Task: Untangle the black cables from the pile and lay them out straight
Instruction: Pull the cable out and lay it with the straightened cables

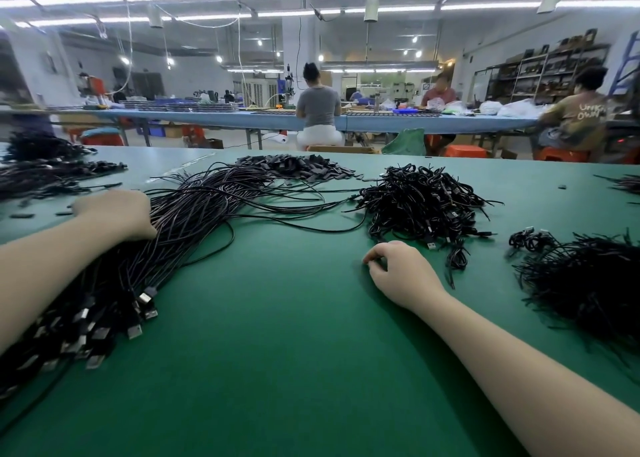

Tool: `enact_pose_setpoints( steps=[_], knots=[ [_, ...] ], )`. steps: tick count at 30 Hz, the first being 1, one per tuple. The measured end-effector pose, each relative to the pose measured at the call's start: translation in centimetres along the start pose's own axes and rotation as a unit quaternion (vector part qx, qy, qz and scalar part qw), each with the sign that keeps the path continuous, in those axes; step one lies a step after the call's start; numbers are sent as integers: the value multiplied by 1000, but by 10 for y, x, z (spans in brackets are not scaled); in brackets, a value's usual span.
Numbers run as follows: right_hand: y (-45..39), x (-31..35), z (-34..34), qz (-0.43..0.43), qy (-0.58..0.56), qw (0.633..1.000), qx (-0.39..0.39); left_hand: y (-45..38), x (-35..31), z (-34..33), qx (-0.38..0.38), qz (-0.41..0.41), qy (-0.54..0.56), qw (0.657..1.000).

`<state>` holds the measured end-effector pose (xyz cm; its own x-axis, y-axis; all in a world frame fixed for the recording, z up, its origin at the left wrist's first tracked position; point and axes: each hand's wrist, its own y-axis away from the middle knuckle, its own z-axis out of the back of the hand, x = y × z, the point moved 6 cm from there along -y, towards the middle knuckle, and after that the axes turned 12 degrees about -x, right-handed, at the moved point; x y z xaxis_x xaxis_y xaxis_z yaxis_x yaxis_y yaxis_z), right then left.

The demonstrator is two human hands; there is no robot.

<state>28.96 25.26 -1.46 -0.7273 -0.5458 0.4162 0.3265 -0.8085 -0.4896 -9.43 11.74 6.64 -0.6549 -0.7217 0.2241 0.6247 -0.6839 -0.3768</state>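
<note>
A tangled pile of black cables (420, 203) lies on the green table (277, 335), right of centre. A long bundle of straightened black cables (166, 248) runs from the near left toward the far middle, with its USB plugs (104, 321) at my end. My left hand (116, 214) rests on top of this bundle, fingers over the strands. My right hand (398, 273) sits on the bare table just in front of the tangled pile, fingers curled with the tips touching the surface; nothing shows in its grip.
A heap of thin black ties (595, 290) lies at the right. Small black sleeves (298, 167) are heaped at the far middle. More cable bundles (45, 169) sit at the far left. People work at a blue bench (242, 117) beyond.
</note>
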Motion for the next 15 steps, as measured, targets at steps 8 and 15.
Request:
enact_pose_setpoints(
  steps=[8, 15],
  knots=[
    [1, 0, 1, 2, 1, 1000, 1, 4, -10, 3, -33, 4, -70, 997],
    [2, -1, 1, 2, -1, 1000, 2, 3, -7, -10, 9, 63, 5, 998]
  ],
)
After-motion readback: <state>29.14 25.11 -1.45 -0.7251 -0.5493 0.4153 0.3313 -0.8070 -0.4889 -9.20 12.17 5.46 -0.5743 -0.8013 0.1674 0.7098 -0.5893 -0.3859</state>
